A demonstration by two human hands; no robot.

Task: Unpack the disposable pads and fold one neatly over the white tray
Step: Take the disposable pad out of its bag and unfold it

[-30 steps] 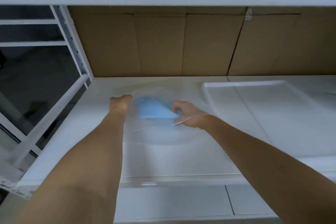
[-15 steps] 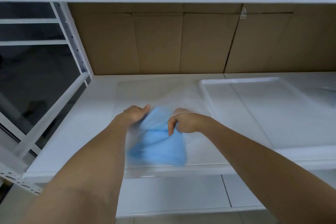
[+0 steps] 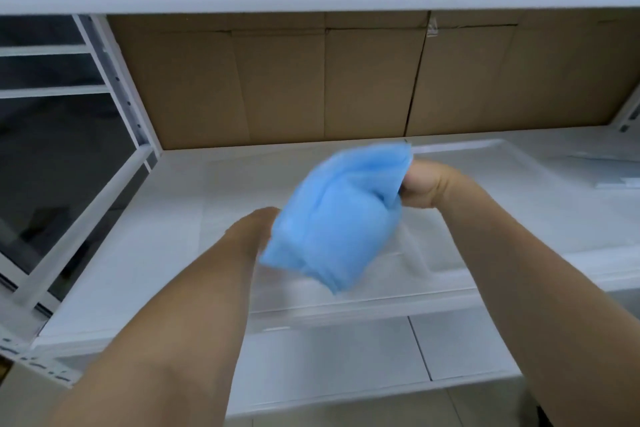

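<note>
Pad [image 3: 332,218] (perhaps) above shelf [image 3: 138,253]

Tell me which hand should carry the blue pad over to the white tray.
Probably the right hand: it grips the blue pad at its top, and the white tray lies on its side. The left hand is farther away, partly hidden behind the pad.

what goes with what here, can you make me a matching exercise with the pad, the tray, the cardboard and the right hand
Things:
1. pad
2. tray
3. cardboard
4. right hand

Descriptions:
a. brown, at the back of the shelf
b. white, lying on the shelf to the right
c. grips the pad's top edge
d. blue, bunched, held in the air

Pairs: 1-d, 2-b, 3-a, 4-c
</note>
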